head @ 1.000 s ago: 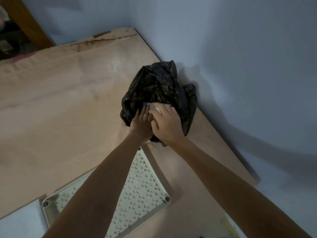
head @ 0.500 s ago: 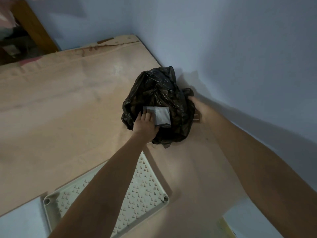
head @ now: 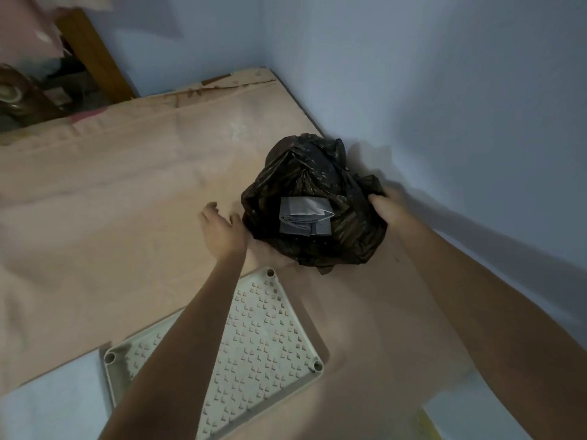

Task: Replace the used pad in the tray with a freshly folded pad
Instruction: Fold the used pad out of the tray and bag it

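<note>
Folded pad (head: 304,216) sits on the black bag (head: 317,201) by the floor's far corner; right hand (head: 389,206) grips the bag, left hand (head: 222,230) open. Grabbing it for the tray (head: 263,338) looks next.

Dim, bluish light, pale blue painted walls (head: 444,90) meeting in a corner, worn beige cardboard sheet (head: 111,201) spread over the floor, brown wooden post (head: 95,55) at far left, blurred clutter beside it
</note>
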